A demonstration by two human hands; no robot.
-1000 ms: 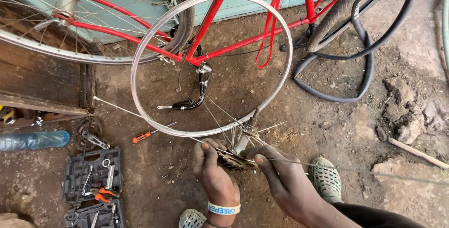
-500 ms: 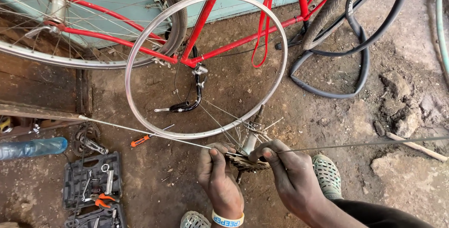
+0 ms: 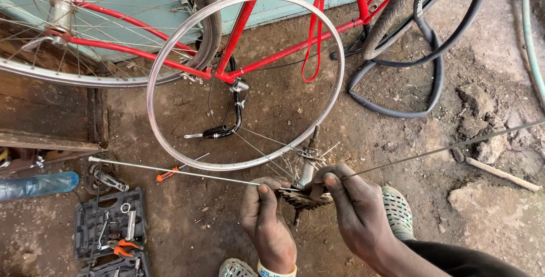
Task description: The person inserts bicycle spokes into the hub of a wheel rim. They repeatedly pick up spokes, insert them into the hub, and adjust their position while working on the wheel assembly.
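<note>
The left hand (image 3: 267, 220) pinches a thin spoke (image 3: 170, 170) near the hub sprocket (image 3: 306, 200), thumb and forefinger pressed together on the wire, which runs out leftward over the dirt floor (image 3: 318, 112) to a free tip just above the open tool case (image 3: 110, 231). The right hand (image 3: 355, 212) is curled over the toothed sprocket with its fingers closed on a second spoke (image 3: 448, 146) that slants up and right, past the loose rocks (image 3: 479, 104), to the frame edge. The hub sits at floor level between the two hands, just below the bare silver rim (image 3: 244, 81), which leans against the red bicycle frame (image 3: 267, 55); a few loose spokes fan from hub to rim. Open room lies mainly inside the rim's circle and on the bare dirt to the right of it; the left is crowded by the tool case, an orange-handled screwdriver (image 3: 167, 173) and a blue bottle (image 3: 37, 185), and a black tyre and tube (image 3: 420, 38) curl at upper right. A grey sandal (image 3: 397, 212) sits just beside the right wrist. Against the frame half a second earlier, both hands hold much the same place, the right spoke now stretches farther and straighter to the right, and the left spoke lies slightly lower.
</note>
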